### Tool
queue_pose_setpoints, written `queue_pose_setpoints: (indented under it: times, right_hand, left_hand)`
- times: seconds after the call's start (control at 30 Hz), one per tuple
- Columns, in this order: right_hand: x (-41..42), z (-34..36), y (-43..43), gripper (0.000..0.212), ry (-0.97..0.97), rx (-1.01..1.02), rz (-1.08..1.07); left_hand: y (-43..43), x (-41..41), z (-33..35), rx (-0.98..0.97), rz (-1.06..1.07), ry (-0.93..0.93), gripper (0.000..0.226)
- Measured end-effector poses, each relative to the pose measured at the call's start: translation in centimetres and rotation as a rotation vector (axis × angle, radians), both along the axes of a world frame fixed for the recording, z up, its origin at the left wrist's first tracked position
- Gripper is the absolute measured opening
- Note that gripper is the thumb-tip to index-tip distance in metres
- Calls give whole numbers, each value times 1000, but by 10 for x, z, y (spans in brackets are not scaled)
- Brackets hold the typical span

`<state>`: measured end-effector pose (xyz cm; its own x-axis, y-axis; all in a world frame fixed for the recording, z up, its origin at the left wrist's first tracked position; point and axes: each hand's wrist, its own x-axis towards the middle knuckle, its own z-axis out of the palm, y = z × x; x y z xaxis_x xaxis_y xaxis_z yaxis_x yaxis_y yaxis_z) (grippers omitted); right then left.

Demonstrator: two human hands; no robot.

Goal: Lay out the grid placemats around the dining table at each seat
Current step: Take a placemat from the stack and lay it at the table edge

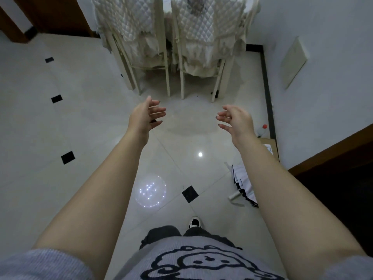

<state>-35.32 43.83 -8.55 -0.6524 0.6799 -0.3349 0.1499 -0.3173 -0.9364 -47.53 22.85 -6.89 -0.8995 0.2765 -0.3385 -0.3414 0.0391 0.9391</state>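
Left hand (pixel 144 118), right hand (pixel 236 120) spread loosely; chairs (pixel 129 23) cropped above.

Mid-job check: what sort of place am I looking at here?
Probably a home dining area, though no table shows. Two chairs with quilted cream covers stand ahead on a glossy tiled floor with black insets. A folded umbrella and a bottle sit on the floor at the right.

The left chair (pixel 131 27) and right chair (pixel 205 27) run off the top edge. The right forearm (pixel 282 178) hides part of the folded umbrella (pixel 240 182) and cardboard box (pixel 270 142), whose label is too small to read.
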Motion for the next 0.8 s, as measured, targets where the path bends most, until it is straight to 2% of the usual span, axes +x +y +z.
queue_pose_setpoints:
  times: [0.43,0.8]
  right_hand:
    - [-132,-16,78,12,-55,34,40]
    - [-284,-6,121,12,-82,64,26]
  left_hand:
    - [76,-118,-19,-22,57,-68,37]
    - [125,-262,-14,23,26,-81,40]
